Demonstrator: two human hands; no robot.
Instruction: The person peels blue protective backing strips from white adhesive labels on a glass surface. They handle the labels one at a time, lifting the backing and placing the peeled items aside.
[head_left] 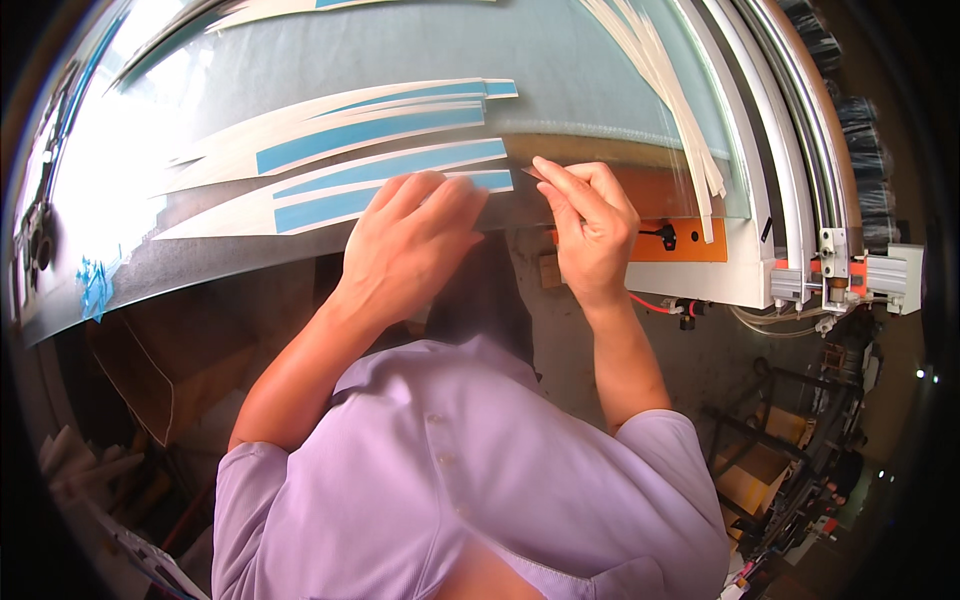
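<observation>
My left hand [415, 230] is over the right part of a white sheet with blue bands [380, 168] that tapers to a point at its left. Its fingers are bent downward and slightly smeared, and the fingertips are hidden, so whether they grip the sheet cannot be told. To the right of the sheet's end, my right hand [595, 225] is closed in a pinch, thumb against forefinger. A small thin blade-like piece [531, 172] sticks out from that pinch toward the sheet, without touching it.
Behind lie more white-and-blue sheets [370, 138] on the glassy table [400, 50]. Long white strips [665, 80] lie at the far right. An orange panel with a black knob [690, 240] and a metal rail [790, 130] border the right side. A blue scrap [95, 288] clings at the left edge.
</observation>
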